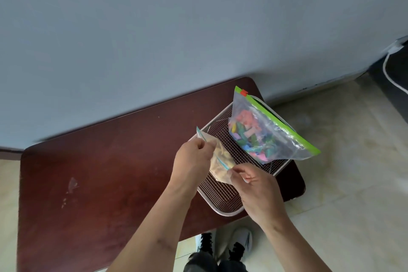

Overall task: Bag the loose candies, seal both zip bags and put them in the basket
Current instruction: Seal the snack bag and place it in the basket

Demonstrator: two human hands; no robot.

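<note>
We find left hand (194, 159) and right hand (249, 178) pinching the small bag (220, 164) over the basket (223, 194), likely sealing; big bag (265, 130) already inside.

even soft daylight | faint shadows | slight motion blur | wide-angle edge bending

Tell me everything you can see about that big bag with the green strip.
The big bag is clear, crinkly plastic with a bright green zip strip along its top edge and an orange slider at the far end. It holds a jumble of pink, green, blue and yellow candies. It lies tilted in the wire basket, its zip edge overhanging the rim. Neither hand touches it.
</note>
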